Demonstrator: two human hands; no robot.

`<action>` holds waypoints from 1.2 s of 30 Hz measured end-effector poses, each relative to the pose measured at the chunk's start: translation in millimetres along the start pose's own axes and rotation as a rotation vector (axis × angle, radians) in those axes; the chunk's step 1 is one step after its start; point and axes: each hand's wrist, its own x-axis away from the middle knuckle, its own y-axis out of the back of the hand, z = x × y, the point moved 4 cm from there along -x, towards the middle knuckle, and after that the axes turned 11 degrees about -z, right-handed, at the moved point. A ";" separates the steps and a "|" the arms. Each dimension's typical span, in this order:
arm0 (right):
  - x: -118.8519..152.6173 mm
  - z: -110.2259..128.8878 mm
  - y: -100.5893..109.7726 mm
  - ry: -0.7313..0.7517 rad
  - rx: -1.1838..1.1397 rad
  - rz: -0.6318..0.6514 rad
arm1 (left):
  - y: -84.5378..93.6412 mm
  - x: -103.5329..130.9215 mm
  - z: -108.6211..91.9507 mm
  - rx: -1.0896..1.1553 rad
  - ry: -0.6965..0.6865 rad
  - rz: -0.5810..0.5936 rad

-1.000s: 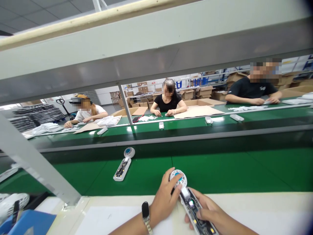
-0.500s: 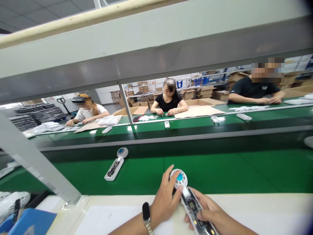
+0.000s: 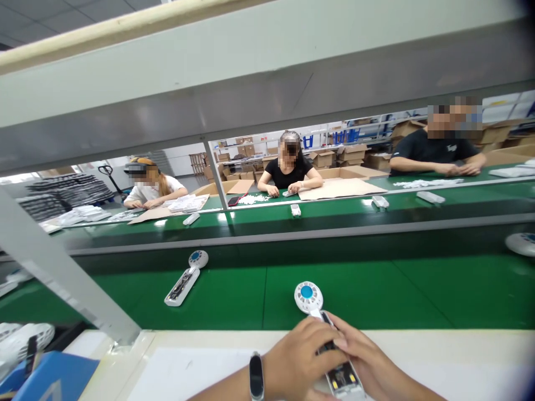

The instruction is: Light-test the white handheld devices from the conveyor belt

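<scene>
In the head view, a white handheld fan with a blue-centred round head points away from me over the bench's far edge. Its handle is open, showing a dark circuit board and small yellow parts inside. My right hand grips this handle from the right side. Across the handle from the left lies my left hand, its fingers bent over the board and covering part of it. Its thumb is mostly hidden. A second open fan rests on the green belt, further left.
Beyond the bench runs a green conveyor belt, with another white fan head at its right edge. Several white casings lie on the far belt, where three people sit. A slanted post and blue bin stand left. A beam crosses overhead.
My left hand has moved from the fan's round head down onto its open handle. The other fan has shifted left on the near belt, while casings on the far belt have shifted right.
</scene>
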 end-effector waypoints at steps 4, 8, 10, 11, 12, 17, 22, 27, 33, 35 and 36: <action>-2.2 4.1 -0.4 0.032 -0.018 -0.002 | 6.8 1.4 5.4 -0.014 0.117 -0.093; -4.3 -0.1 2.1 0.039 0.056 0.076 | 4.8 14.5 29.5 -0.143 0.422 -0.167; -3.4 -3.5 3.0 0.012 0.149 0.104 | 2.8 23.9 43.9 -0.185 0.588 -0.189; -2.8 -4.9 2.9 0.001 0.196 0.120 | 1.8 27.7 49.2 -0.191 0.643 -0.194; -2.3 -5.9 2.6 -0.003 0.236 0.135 | 0.9 30.5 52.8 -0.190 0.676 -0.196; -3.6 -4.3 0.6 0.072 0.290 0.129 | 2.1 29.1 47.9 -0.199 0.647 -0.199; -4.5 -3.9 -1.8 0.084 0.295 0.139 | 4.5 19.2 31.9 -0.183 0.493 -0.132; -3.9 -4.0 -2.4 0.089 0.298 0.145 | 6.4 15.7 28.1 -0.159 0.426 -0.111; -4.4 -3.8 -1.7 0.081 0.288 0.148 | 7.9 13.6 27.7 -0.133 0.427 -0.120; -4.0 -3.8 -2.2 0.082 0.291 0.154 | 7.7 13.7 27.6 -0.126 0.425 -0.121; -3.9 -3.8 -2.5 0.082 0.292 0.154 | 7.6 13.9 27.6 -0.124 0.423 -0.120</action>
